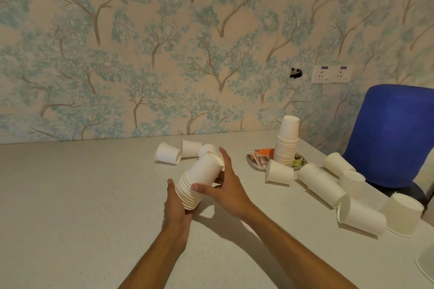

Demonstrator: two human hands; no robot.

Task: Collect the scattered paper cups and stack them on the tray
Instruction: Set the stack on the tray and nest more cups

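Observation:
Both hands hold a tilted stack of white paper cups (199,180) above the table's middle. My left hand (176,209) grips the rim end from below. My right hand (225,185) wraps the stack's upper side, thumb across the rims. Behind it three loose cups (168,153) lie on their sides. A tall upside-down cup stack (287,143) stands on a patterned tray (254,159) at the right. Several more loose cups (328,185) lie scattered right of the tray, one (279,172) touching the tray's front.
The grey table (82,195) meets a tree-patterned wall at the back. A blue chair (394,134) stands at the table's right edge, near the scattered cups. Wall sockets (331,74) sit above the tray. A white object (426,263) shows at the lower right edge.

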